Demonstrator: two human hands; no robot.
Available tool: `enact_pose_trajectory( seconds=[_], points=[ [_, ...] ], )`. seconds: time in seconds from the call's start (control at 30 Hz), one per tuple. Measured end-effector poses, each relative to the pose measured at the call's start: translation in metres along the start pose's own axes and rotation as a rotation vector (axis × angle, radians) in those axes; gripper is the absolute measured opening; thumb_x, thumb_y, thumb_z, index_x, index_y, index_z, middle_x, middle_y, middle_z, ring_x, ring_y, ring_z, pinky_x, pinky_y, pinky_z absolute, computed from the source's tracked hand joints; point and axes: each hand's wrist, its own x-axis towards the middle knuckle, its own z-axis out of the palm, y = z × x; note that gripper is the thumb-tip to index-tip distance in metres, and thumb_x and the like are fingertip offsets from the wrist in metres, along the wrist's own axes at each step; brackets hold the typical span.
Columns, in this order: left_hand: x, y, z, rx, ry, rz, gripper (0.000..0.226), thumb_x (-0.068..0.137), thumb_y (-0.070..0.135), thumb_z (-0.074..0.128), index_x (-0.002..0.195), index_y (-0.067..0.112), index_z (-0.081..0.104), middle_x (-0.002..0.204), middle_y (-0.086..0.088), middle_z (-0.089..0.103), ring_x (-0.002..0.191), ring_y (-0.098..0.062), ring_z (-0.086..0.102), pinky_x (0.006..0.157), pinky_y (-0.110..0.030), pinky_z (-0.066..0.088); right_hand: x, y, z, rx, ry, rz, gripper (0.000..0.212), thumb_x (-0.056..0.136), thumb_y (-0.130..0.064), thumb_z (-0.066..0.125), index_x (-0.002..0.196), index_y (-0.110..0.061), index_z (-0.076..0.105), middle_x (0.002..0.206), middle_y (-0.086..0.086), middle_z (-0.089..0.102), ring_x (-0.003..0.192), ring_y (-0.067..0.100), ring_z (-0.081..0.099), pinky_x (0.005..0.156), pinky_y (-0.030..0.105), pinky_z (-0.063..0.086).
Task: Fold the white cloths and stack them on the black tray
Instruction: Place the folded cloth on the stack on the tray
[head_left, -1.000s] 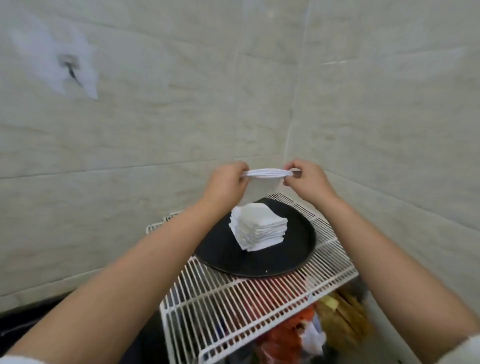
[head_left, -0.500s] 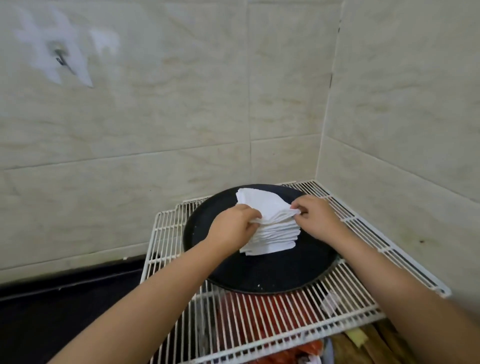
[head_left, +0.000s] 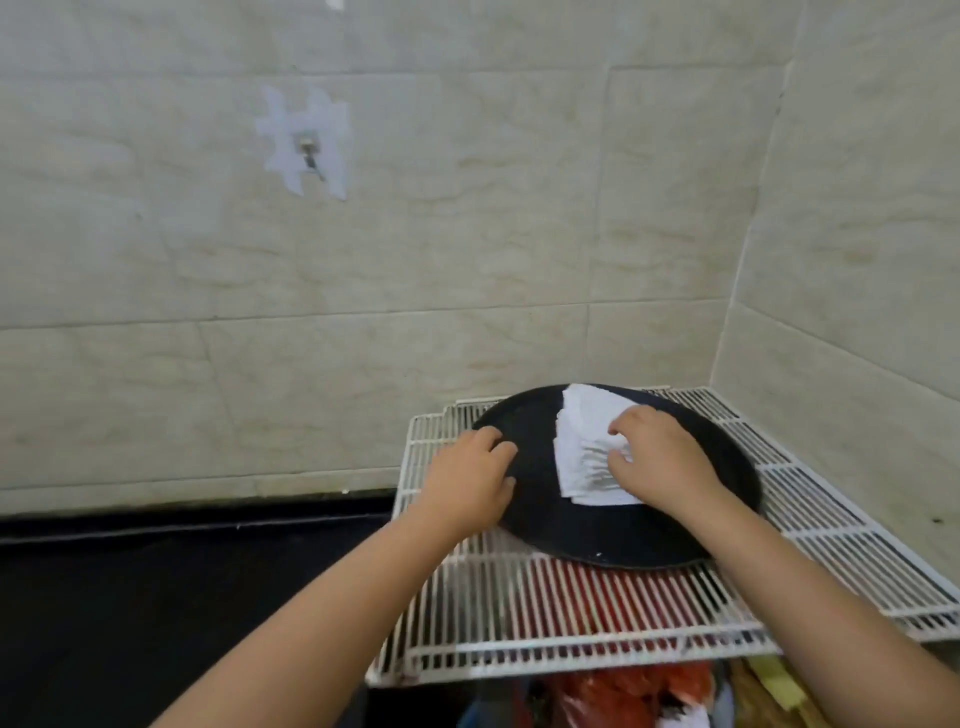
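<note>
Corner spot, tiled walls (head_left: 467, 249) close behind and to the right; open room only toward the near and left sides, above a dark floor area (head_left: 130, 597). White wire rack (head_left: 519, 618) set into the corner, front edge jutting over red and yellow clutter (head_left: 639, 691) below (contents unclear). Black tray (head_left: 639, 540), round, sitting on the rack, far rim almost at the back wall, near rim well inside the rack's front edge. Wall hook (head_left: 307, 153) on a white adhesive patch, high up left, well clear of everything. Stack of white cloths (head_left: 587, 441) on the tray's far half, folded square, many thin layers, edges fanned a little and not flush, top sheet skewed. Right hand (head_left: 660, 462) laid on the stack's right side, fingers (head_left: 623, 418) curled narrow over the top cloth, pressing rather than gripping. Left hand (head_left: 467, 478) at the tray's left rim, loosely spread, holding nothing, tips touching the tray.
</note>
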Motion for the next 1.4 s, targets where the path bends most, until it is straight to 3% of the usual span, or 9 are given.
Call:
enact_pose_trajectory(
  seconds=[0.17,0.33,0.57,0.8,1.0,1.2,1.4],
  points=[
    [-0.101,-0.101,-0.024,0.098,-0.024,-0.308,0.035,0.094,0.024,0.042,0.125,0.010,0.049,0.133,-0.011,0.047,0.123,-0.030,0.042,0.097,-0.038,0.040,-0.019,-0.142,0.024,0.008,-0.040,-0.313,0.035,0.088,-0.016,0.046,0.121,-0.006,0.054,0.127,0.012,0.053,0.119,0.030,0.047,0.098,0.037,0.040],
    [-0.262,-0.204,-0.056,0.173,-0.011,-0.642,0.038,0.096,0.032,0.041,0.129,0.013,0.046,0.132,-0.009,0.049,0.124,-0.030,0.043,0.096,-0.039,0.040,-0.074,-0.320,0.064,0.075,-0.187,-0.632,0.041,0.089,-0.022,0.047,0.129,-0.010,0.046,0.132,0.013,0.050,0.123,0.030,0.045,0.102,0.038,0.037],
    [-0.498,-0.291,-0.085,0.221,0.018,-1.099,0.041,0.095,0.033,0.041,0.132,0.015,0.044,0.135,-0.007,0.048,0.127,-0.028,0.040,0.102,-0.039,0.035,-0.188,-0.547,0.107,0.172,-0.355,-1.004,0.051,0.089,-0.026,0.050,0.137,-0.016,0.036,0.144,0.007,0.040,0.132,0.026,0.037,0.111,0.044,0.030],
    [-0.686,-0.353,-0.107,0.261,0.015,-1.482,0.043,0.094,0.032,0.042,0.132,0.013,0.043,0.135,-0.010,0.048,0.129,-0.029,0.038,0.107,-0.038,0.029,-0.281,-0.728,0.143,0.294,-0.431,-1.220,0.050,0.088,-0.028,0.050,0.135,-0.015,0.038,0.142,0.007,0.041,0.132,0.026,0.036,0.111,0.046,0.026],
    [-0.787,-0.454,-0.107,0.290,-0.050,-1.652,0.043,0.094,0.032,0.042,0.132,0.013,0.042,0.134,-0.010,0.048,0.128,-0.029,0.040,0.105,-0.038,0.031,-0.307,-0.874,0.198,0.289,-0.470,-1.332,0.052,0.087,-0.032,0.054,0.133,-0.015,0.040,0.139,0.007,0.042,0.131,0.025,0.037,0.110,0.044,0.029],
    [-0.837,-0.601,-0.134,0.331,-0.067,-1.658,0.043,0.094,0.032,0.043,0.133,0.013,0.040,0.135,-0.010,0.046,0.129,-0.029,0.038,0.106,-0.041,0.031,-0.284,-1.039,0.237,0.312,-0.453,-1.321,0.054,0.085,-0.032,0.057,0.133,-0.014,0.041,0.138,0.010,0.045,0.129,0.027,0.040,0.107,0.044,0.032],
    [-0.883,-0.721,-0.141,0.308,-0.070,-1.654,0.045,0.094,0.033,0.044,0.134,0.012,0.039,0.136,-0.012,0.046,0.129,-0.030,0.039,0.105,-0.042,0.032,-0.267,-1.158,0.280,0.244,-0.461,-1.270,0.054,0.086,-0.030,0.057,0.134,-0.013,0.040,0.136,0.012,0.046,0.127,0.029,0.041,0.101,0.041,0.037]
  ],
)
